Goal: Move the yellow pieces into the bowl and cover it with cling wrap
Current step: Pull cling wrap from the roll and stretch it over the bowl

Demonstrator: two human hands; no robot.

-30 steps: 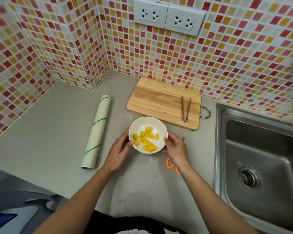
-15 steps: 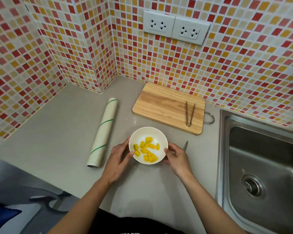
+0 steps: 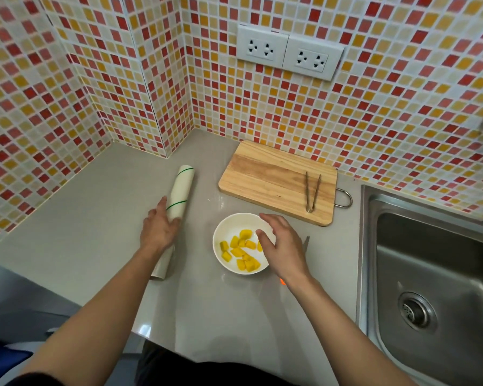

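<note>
Yellow pieces (image 3: 241,250) all lie in the white bowl (image 3: 229,228) near the worktop's front edge; the chopping board (image 3: 273,176) holds only tongs (image 3: 312,192). The left hand (image 3: 158,228) has left the bowl and now rests, fingers loosely curved, on the cling wrap roll (image 3: 179,195), so covering apparently begins. The right hand (image 3: 283,246), fingers spread, steadies the rim.

No readable text, label, brand, number or sign shows on anything here.
</note>
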